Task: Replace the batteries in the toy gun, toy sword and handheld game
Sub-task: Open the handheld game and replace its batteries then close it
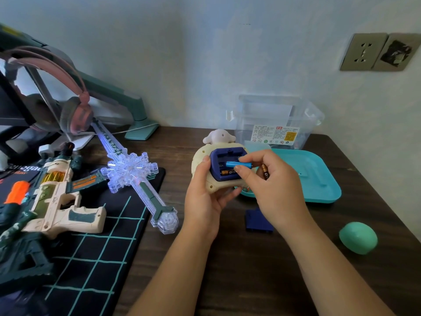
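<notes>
At the centre of the frame, the left hand [205, 197] grips the handheld game [198, 156] with its back upward and its blue battery bay [217, 159] open. The right hand [273, 185] pinches a blue battery [237, 165] between thumb and forefinger just over the upper slot, with a gold-and-black battery [264, 171] tucked among its other fingers. A matching gold cell [227, 172] lies in the lower slot.

With two cells juggled in one hand, the tucked one could slip and roll across the table [239, 281]. The blue one could also seat with its poles reversed, since the slot's markings are hidden. The loose dark-blue cover [258, 221] lies just below the hands, where a wrist might sweep it away. The toy sword [129, 169] and toy gun [59, 195] lie at left.
</notes>
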Demonstrator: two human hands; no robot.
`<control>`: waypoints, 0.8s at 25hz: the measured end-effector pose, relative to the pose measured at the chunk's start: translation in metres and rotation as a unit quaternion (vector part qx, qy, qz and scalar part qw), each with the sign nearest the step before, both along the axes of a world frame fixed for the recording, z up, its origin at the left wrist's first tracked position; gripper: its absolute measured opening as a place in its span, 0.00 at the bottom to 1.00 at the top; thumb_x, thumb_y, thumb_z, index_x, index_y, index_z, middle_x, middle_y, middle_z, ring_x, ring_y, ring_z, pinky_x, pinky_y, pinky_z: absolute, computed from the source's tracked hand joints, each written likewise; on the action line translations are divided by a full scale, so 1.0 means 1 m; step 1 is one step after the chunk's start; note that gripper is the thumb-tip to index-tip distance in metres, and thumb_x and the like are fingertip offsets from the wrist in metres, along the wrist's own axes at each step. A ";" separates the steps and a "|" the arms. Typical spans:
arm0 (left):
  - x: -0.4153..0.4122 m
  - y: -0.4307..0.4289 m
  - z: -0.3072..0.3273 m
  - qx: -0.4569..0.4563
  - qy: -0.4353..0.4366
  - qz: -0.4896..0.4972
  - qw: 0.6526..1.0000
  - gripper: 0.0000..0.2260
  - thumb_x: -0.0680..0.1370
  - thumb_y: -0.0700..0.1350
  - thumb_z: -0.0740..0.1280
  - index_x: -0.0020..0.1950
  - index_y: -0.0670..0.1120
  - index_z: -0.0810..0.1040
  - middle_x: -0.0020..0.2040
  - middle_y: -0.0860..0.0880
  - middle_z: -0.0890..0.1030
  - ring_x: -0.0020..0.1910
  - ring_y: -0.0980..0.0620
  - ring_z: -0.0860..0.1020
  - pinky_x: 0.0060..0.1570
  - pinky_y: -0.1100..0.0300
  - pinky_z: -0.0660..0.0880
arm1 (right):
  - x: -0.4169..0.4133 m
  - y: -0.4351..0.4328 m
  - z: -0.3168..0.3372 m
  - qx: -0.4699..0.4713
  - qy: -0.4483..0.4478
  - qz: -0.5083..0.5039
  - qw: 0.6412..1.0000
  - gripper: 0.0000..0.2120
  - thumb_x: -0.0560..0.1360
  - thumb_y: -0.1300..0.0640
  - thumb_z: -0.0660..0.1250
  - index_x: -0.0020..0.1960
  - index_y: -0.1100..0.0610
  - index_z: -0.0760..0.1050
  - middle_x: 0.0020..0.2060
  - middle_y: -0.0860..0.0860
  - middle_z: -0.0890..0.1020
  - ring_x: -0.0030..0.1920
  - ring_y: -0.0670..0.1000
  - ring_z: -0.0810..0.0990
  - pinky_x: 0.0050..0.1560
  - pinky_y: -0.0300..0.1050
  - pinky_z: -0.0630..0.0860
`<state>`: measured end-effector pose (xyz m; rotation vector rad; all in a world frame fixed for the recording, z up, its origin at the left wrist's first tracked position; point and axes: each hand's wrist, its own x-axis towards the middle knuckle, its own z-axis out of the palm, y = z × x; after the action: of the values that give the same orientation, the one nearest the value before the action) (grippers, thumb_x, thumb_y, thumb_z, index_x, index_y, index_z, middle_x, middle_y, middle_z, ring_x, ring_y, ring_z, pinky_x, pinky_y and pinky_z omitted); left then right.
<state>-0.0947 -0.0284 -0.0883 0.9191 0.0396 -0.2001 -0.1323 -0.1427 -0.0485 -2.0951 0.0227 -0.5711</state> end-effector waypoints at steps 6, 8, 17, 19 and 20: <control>0.001 0.002 0.000 0.005 -0.005 -0.024 1.000 0.20 0.75 0.56 0.65 0.59 0.45 0.81 0.49 0.41 0.85 0.45 0.45 0.84 0.42 0.53 0.82 | 0.006 -0.008 0.001 -0.058 0.006 -0.007 0.998 0.06 0.71 0.47 0.70 0.46 0.37 0.77 0.39 0.44 0.68 0.40 0.40 0.70 0.38 0.28 0.67; 0.001 0.003 -0.001 0.012 -0.005 -0.036 0.999 0.21 0.74 0.57 0.66 0.59 0.45 0.81 0.50 0.41 0.84 0.46 0.45 0.84 0.41 0.53 0.82 | 0.008 -0.008 0.002 -0.047 0.021 0.001 0.999 0.06 0.71 0.47 0.71 0.45 0.36 0.77 0.38 0.45 0.68 0.38 0.41 0.70 0.38 0.30 0.67; 0.005 0.006 -0.004 0.042 -0.007 -0.068 0.997 0.21 0.76 0.57 0.65 0.61 0.44 0.80 0.51 0.41 0.85 0.47 0.44 0.84 0.40 0.55 0.82 | 0.016 -0.006 0.004 0.087 0.074 0.021 0.993 0.04 0.68 0.52 0.75 0.40 0.44 0.82 0.39 0.49 0.70 0.36 0.44 0.70 0.38 0.35 0.67; 0.006 0.008 -0.005 0.049 -0.009 -0.063 0.997 0.22 0.74 0.58 0.66 0.61 0.45 0.80 0.50 0.42 0.85 0.47 0.44 0.84 0.39 0.55 0.82 | 0.017 -0.003 0.004 0.086 0.089 0.020 0.992 0.03 0.69 0.52 0.75 0.41 0.45 0.82 0.40 0.49 0.72 0.36 0.43 0.71 0.38 0.34 0.67; 0.007 0.009 -0.005 0.055 -0.011 -0.060 0.997 0.23 0.73 0.58 0.66 0.60 0.45 0.81 0.50 0.42 0.85 0.47 0.45 0.85 0.39 0.55 0.83 | 0.018 -0.002 0.004 0.088 0.099 0.023 0.991 0.03 0.69 0.51 0.74 0.42 0.45 0.82 0.41 0.49 0.73 0.37 0.43 0.72 0.38 0.34 0.67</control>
<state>-0.0873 -0.0189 -0.0933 1.0347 -0.0251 -0.3027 -0.1141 -0.1451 -0.0447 -1.9663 0.1336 -0.3183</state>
